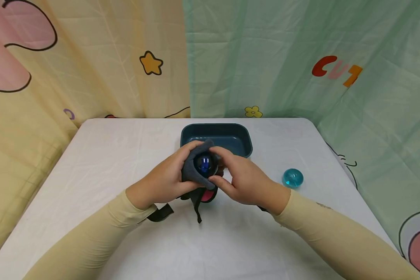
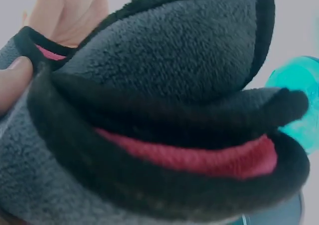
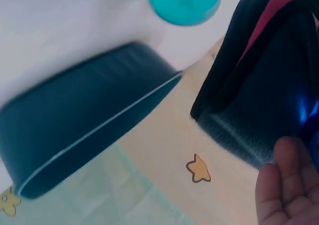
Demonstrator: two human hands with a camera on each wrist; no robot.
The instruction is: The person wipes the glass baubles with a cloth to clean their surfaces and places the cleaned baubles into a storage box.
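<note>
Behind the table: a curtain (image 1: pixel 266 58), half cream and half green, printed with stars, a flower and letters.
Table (image 1: pixel 143 140): white-covered, lying below both hands.
Tray (image 1: pixel 231 132): dark teal, toward the back of the table; the hands hide part of its near side.
Left hand (image 1: pixel 162 177): holds the grey cloth, its thumb along the lower side and its fingers over the top.
Right hand (image 1: pixel 243 177): thumb and forefinger bend in narrowly and pinch at the cloth's edges across the ball; the other fingers are partly hidden.
Grey cloth (image 1: pixel 190 169): fleecy, edged in black with a pink-red lining (image 1: pixel 208 195), held up just in front of the tray and wrapped about the dark ball; a black strip (image 1: pixel 197 210) hangs below.
Teal ball (image 1: pixel 293 178): see-through, on the table just beyond the right forearm, apart from both hands and the tray.
Dark ball (image 1: pixel 205 164): glossy blue-black, inside the cloth's fold, its upper face bare.
Wrap on the dark ball: seemingly partway, sides covered and top open; the teal ball looks yet to be handled.
</note>
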